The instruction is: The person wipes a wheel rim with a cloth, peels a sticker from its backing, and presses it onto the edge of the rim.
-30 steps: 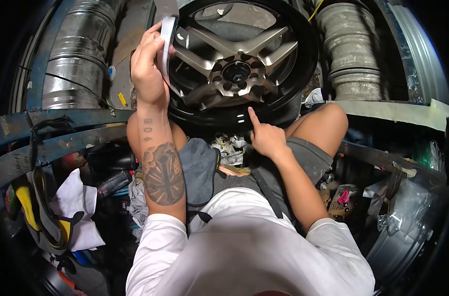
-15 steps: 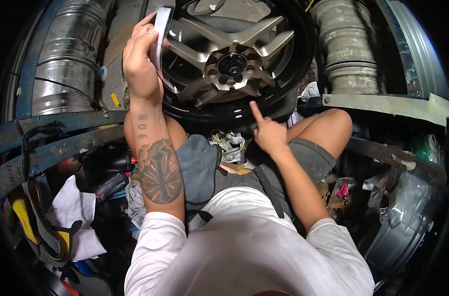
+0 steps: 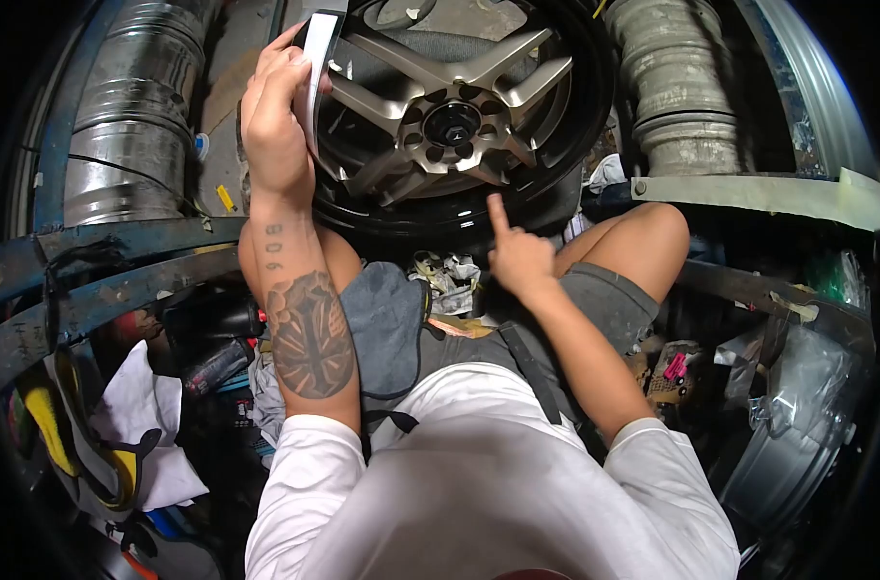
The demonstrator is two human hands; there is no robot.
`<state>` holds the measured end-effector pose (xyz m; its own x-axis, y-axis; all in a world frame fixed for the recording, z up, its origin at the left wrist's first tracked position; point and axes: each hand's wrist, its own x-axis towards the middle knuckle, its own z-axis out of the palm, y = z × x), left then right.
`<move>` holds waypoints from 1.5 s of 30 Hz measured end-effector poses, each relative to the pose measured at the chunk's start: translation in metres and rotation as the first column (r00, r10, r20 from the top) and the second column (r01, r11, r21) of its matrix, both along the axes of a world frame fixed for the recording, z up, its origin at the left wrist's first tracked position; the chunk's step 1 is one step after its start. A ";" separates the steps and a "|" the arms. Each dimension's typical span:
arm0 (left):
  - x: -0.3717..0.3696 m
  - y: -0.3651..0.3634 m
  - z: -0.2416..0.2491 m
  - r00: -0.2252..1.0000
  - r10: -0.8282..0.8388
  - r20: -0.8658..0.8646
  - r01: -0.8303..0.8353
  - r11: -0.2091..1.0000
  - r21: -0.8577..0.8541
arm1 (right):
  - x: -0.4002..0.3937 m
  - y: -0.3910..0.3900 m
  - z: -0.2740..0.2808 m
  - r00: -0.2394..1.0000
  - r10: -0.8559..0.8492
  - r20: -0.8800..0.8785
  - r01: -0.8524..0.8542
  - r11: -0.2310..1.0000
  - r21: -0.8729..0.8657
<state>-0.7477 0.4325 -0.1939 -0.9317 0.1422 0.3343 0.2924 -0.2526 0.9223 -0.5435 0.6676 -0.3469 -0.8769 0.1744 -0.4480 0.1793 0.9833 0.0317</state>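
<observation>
In front of my knees lies a car wheel rim (image 3: 479, 72) with bronze spokes, a glossy black outer lip and a black centre cap. My left hand (image 3: 278, 111) is raised at its left side, closed around a thin, flat white piece with a dark edge (image 3: 316, 72). This piece is seen nearly edge-on, so I cannot tell what it is. Over the near lip of the rim, my right hand (image 3: 522, 253) stretches out its index finger, the other fingers curled and holding nothing. That fingertip overlaps the black lip in this view.
Stacked metal wheels stand at the left (image 3: 135, 116) and right (image 3: 677, 87). Blue metal beams (image 3: 121, 256) flank my legs. A grey cloth pad (image 3: 382, 329) lies on my thigh, crumpled paper (image 3: 450, 280) beyond it. A silver rim (image 3: 783, 474) sits at lower right.
My right hand has shifted slightly left and up along the near lip, index finger still extended. My left hand keeps its grip on the flat white piece, nearly unmoved.
</observation>
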 end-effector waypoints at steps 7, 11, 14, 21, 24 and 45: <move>-0.006 -0.004 -0.008 0.996 0.042 0.083 -0.045 0.999 0.028 | -0.026 -0.091 0.018 0.966 0.077 0.245 0.054 0.871 -0.489; 0.005 0.007 0.008 0.955 0.079 0.285 -0.133 0.975 0.177 | -0.027 -0.024 0.041 0.941 0.060 0.334 0.063 0.937 -0.344; -0.004 -0.002 -0.004 0.980 0.045 0.194 -0.074 0.987 0.143 | -0.019 0.037 0.054 0.967 -0.051 0.249 0.096 0.981 -0.172; -0.006 0.000 -0.005 0.992 0.044 0.118 -0.050 0.998 0.048 | -0.013 0.016 0.031 0.978 -0.112 0.174 0.132 0.986 -0.104; -0.006 0.002 0.000 0.986 0.041 0.159 -0.051 0.997 0.064 | -0.017 -0.037 0.020 0.960 -0.086 0.266 0.173 0.930 -0.324; -0.015 -0.009 -0.008 0.985 -0.013 0.173 -0.002 0.997 0.082 | 0.017 -0.087 0.062 0.983 -0.144 0.111 0.166 0.462 -0.872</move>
<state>-0.7632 0.4233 -0.2015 -0.9758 0.1264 0.1781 0.1280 -0.3300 0.9353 -0.5268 0.5810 -0.2846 -0.8665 -0.1858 -0.4633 0.3417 0.4558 -0.8219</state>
